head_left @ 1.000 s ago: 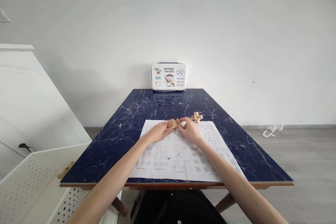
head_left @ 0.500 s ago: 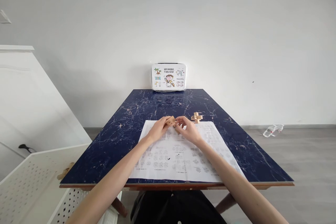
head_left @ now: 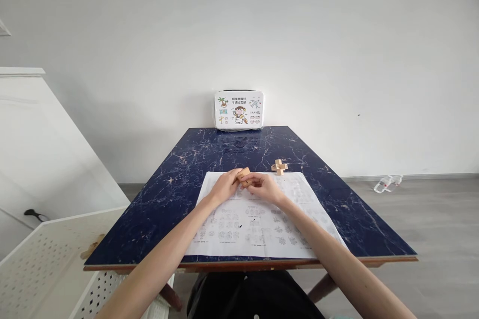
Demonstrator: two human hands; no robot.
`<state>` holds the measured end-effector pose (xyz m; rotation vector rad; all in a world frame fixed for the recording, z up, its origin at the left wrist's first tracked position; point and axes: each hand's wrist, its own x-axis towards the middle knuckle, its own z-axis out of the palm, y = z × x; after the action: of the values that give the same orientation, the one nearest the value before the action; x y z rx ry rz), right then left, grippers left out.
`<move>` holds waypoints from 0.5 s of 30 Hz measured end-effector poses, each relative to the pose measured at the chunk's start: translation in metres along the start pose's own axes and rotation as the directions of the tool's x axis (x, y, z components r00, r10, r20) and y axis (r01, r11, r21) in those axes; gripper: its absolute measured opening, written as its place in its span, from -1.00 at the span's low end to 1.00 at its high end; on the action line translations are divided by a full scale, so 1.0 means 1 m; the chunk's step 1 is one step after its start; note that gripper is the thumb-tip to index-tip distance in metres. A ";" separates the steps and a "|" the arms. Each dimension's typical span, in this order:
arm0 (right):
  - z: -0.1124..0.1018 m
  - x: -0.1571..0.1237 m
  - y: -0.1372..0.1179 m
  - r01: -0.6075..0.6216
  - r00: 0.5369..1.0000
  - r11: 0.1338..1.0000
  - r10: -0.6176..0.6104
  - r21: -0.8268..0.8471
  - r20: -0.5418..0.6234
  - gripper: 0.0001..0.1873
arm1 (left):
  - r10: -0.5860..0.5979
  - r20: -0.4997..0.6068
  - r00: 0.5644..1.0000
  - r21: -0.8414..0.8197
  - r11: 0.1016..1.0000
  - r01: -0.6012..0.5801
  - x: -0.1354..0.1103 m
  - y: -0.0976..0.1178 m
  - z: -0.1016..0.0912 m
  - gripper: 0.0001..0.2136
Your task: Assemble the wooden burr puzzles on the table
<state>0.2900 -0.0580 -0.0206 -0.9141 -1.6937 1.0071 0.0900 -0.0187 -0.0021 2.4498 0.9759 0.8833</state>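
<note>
Light-brown wooden puzzle pieces (head_left: 244, 173) are held between both hands, just above the back part of a printed sheet. My left hand (head_left: 226, 185) is closed around their left side. From the right, my right hand (head_left: 265, 187) has its fingers pressed on the same pieces; the fingers partly hide how they fit together. An assembled wooden burr puzzle (head_left: 279, 167), cross-shaped, stands at the sheet's back edge, right of my right hand. The white sheet (head_left: 232, 246) lies under my hands and is covered with small diagrams.
A white case (head_left: 239, 109) with cartoon prints stands at the far end of the blue marbled table (head_left: 149, 219). Left of the table is a white perforated basket (head_left: 37, 259) with wooden pieces (head_left: 92, 246). Clear plastic bottles (head_left: 388, 184) lie on the floor at right.
My right hand has moved slightly left and closed in on the wooden pieces. A piece that hung below its fingers is now hidden or joined to the rest.
</note>
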 end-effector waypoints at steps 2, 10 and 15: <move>0.000 0.000 0.001 0.000 1.000 1.000 0.000 0.010 -0.007 -0.65 | -0.011 0.003 1.000 -0.007 1.000 0.011 0.001 0.002 -0.001 -0.78; 0.001 -0.002 -0.005 0.020 1.000 0.999 -0.019 0.047 -0.014 -0.72 | -0.131 -0.032 0.991 0.077 0.988 0.133 0.002 0.002 -0.005 -0.83; 0.002 -0.002 -0.003 0.029 1.000 0.997 -0.029 0.072 0.006 -0.75 | -0.182 -0.068 0.981 0.107 0.976 0.188 0.000 0.001 -0.005 -0.91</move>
<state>0.2880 -0.0613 -0.0194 -0.8377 -1.6613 1.0468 0.0874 -0.0189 0.0028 2.3868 1.2839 0.8609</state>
